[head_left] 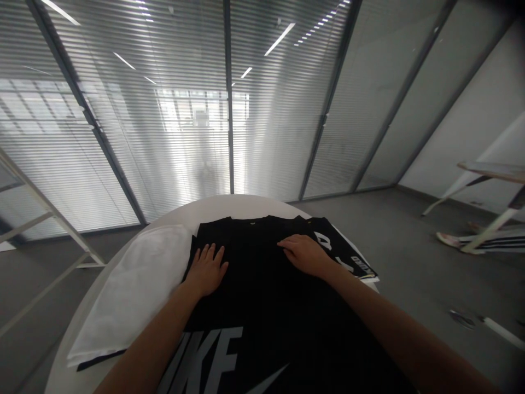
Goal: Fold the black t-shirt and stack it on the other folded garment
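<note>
A black T-shirt (254, 284) lies spread on the round white table (229, 205), its collar at the far side and a large grey letter print near me. My left hand (207, 268) rests flat on its left shoulder area, fingers spread. On the right part of the same shirt lies my right hand (305, 254), palm down with the fingers close together and slightly bent; its fingertips touch the cloth. White folded cloth (135, 279) lies to the left, over a dark layer showing at its lower edge. Another black garment with white print (353, 260) sits at the right.
Glass partitions with blinds (188, 137) stand behind the table. A white metal frame (53, 213) is on the left. At the right are another table (492, 171) and a person's foot in a shoe (449, 239). A white bar-like object (502, 332) lies on the floor.
</note>
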`<action>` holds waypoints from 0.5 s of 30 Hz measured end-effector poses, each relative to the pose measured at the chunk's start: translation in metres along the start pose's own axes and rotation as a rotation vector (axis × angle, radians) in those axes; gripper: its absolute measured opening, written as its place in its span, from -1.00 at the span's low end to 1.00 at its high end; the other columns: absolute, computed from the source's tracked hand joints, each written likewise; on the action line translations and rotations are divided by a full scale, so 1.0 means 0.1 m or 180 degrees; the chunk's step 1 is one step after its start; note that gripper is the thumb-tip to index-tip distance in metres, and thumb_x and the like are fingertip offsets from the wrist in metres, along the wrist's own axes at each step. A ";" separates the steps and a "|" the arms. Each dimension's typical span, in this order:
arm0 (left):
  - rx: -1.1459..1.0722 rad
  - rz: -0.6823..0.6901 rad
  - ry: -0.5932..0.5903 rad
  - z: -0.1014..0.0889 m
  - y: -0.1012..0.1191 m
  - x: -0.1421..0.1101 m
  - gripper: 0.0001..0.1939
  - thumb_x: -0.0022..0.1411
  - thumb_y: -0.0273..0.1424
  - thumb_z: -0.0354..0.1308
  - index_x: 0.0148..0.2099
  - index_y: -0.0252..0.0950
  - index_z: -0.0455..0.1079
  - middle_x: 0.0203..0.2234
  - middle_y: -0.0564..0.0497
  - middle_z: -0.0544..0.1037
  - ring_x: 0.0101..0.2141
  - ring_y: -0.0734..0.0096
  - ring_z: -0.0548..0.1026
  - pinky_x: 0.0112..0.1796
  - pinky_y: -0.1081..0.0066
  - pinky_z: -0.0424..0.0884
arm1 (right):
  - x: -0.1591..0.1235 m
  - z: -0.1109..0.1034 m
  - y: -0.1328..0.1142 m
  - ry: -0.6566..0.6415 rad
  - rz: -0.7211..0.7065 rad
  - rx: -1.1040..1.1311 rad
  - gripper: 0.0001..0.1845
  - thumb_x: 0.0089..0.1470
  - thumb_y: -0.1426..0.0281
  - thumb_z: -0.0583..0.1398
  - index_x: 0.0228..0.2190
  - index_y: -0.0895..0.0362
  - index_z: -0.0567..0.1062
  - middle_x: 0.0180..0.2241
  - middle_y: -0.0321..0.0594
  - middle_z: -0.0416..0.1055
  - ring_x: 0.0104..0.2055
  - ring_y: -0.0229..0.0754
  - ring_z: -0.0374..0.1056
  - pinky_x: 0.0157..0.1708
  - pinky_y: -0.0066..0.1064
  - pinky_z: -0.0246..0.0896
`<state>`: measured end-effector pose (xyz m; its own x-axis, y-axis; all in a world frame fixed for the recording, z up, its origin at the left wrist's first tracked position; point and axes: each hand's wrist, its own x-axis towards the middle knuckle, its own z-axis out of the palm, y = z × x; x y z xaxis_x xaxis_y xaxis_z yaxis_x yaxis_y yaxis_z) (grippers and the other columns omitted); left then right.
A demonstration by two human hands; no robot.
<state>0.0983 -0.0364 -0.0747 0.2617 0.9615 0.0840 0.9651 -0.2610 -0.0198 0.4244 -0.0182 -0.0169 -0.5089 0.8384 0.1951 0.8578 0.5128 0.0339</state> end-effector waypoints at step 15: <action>-0.0016 -0.0027 -0.0034 -0.04 0.03 -0.01 -0.36 0.42 -0.12 -0.23 0.41 -0.31 0.05 0.34 -0.27 0.13 0.32 -0.09 0.05 0.25 -0.04 -0.03 | -0.36 0.52 0.35 0.0185 0.1017 -0.0738 -0.42 0.25 0.23 0.00 0.27 0.05 0.23 0.34 -0.04 0.06 0.37 0.23 -0.09 0.25 0.21 -0.26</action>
<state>0.1007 -0.0388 -0.0713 0.2535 0.9645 0.0734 0.9673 -0.2532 -0.0142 0.4690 -0.0210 -0.0735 -0.2147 0.9337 0.2865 0.9691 0.1671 0.1817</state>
